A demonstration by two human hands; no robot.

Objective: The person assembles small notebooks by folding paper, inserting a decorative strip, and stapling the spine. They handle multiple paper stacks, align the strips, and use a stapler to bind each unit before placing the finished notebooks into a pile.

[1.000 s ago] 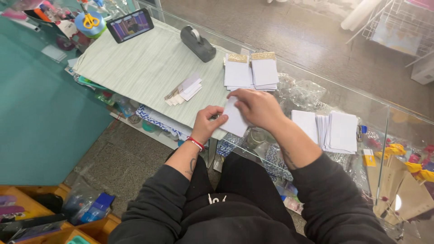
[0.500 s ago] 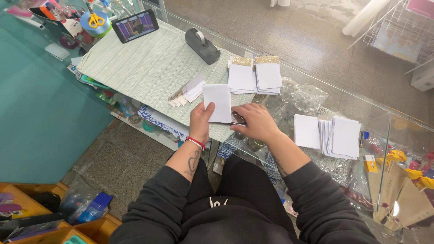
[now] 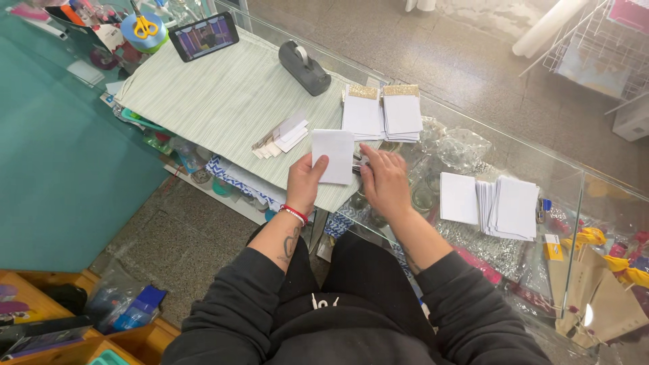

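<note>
Two hands meet over the mat's [image 3: 223, 101] near edge — left hand [image 3: 304, 182] pinches a white card [image 3: 333, 155]; right hand [image 3: 384, 179] lies spread beside it. Loose pinch could drop the card.

White card [image 3: 333, 156] now lifted flat in left hand [image 3: 305, 184] — right hand [image 3: 385, 181] off it, lowered beside.

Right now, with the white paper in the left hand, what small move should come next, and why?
Probably the right hand should pick up the small dark object under its fingertips: the left hand already holds the white paper upright beside it.
</note>
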